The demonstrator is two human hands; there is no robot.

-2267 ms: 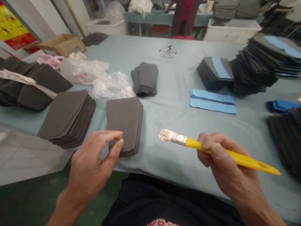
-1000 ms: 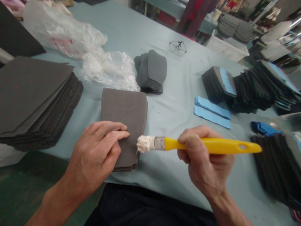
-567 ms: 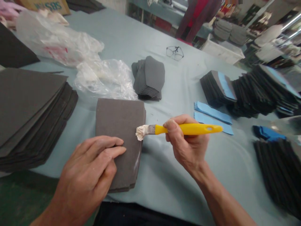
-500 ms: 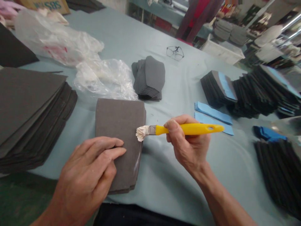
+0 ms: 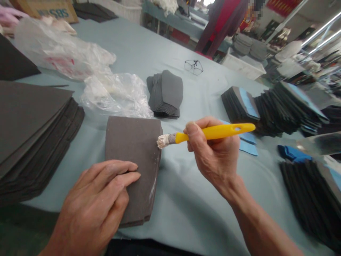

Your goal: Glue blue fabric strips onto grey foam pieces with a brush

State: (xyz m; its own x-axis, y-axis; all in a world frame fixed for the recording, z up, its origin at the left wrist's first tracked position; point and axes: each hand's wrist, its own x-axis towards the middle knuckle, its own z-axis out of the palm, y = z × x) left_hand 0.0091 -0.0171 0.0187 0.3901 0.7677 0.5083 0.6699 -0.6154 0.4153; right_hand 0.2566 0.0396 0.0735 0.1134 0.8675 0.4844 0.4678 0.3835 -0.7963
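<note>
A stack of dark grey sheets lies on the table in front of me. My left hand rests on its top sheet, fingers stretched out and pressing nothing but the sheet. Between the thumb and fingers of my right hand is a paintbrush with a yellow handle. Its bristles, caked in something whitish, touch the right edge of the stack near the upper corner. A thin shiny wet streak runs along that edge lower down.
Bigger dark sheets are piled at left, with a crumpled clear plastic bag behind. Beyond the stack sit smaller grey pieces and eyeglasses. Blue strips and dark bundles occupy the right. A person stands across the table.
The brush has moved a little up along the stack's right edge, its handle tilting up more. My left hand keeps its place on the stack. The view has shifted slightly.
</note>
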